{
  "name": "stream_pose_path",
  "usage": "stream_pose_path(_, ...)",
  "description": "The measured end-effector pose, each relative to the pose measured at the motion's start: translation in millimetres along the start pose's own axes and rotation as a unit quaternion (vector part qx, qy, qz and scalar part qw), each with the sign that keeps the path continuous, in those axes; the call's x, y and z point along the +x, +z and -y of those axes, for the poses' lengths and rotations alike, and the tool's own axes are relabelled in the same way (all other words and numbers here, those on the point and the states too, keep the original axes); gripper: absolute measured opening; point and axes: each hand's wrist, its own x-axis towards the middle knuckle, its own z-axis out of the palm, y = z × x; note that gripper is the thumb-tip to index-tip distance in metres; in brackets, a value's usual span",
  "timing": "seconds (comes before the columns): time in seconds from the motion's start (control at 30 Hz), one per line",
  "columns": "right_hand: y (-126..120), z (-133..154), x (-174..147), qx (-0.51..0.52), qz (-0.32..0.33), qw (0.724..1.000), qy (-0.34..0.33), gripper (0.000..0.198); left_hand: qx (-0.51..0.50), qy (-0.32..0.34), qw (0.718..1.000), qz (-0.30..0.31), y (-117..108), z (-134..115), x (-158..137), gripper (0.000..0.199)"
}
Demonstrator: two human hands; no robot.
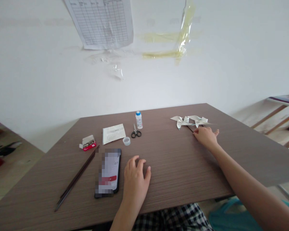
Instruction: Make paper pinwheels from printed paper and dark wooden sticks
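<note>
At the back right of the table, my right hand point(206, 137) is at two white folded-paper pinwheels. Its thumb and forefinger close on the thin dark stick of the left pinwheel point(182, 122). The right pinwheel point(200, 121) lies just beyond the fingers, its stick mostly hidden by the hand. Beside the phone point(110, 171), my left hand point(136, 173) rests on the table with bent fingers apart, holding nothing.
Dark sticks point(78, 176) lie left of the phone. Farther back are an open red-and-white box point(88, 143) of small metal pieces, a booklet point(114, 133), a tape roll point(126, 141), scissors point(136, 133) and a blue-capped bottle point(139, 120). A wall point(154, 86) borders the table's back.
</note>
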Motion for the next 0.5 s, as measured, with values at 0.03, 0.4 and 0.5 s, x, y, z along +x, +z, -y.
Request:
stream_pose_path(0.03,1.1,-0.6,0.9,0.005,-0.002,1.0,0.002,0.042,0.0,0.0,1.0,0.0,-0.1,0.0,0.0,0.016)
stream_pose_path(0.4,10.2,-8.2,8.7,0.081,-0.049,0.995,0.013,0.047,-0.002,-0.008,1.0,0.009,-0.9,-0.6,-0.2,0.017)
stream_pose_path(0.5,12.2,-9.3,9.5,0.059,-0.039,0.997,0.012,0.044,0.002,-0.006,1.0,0.006,-0.9,-0.8,0.2,0.016)
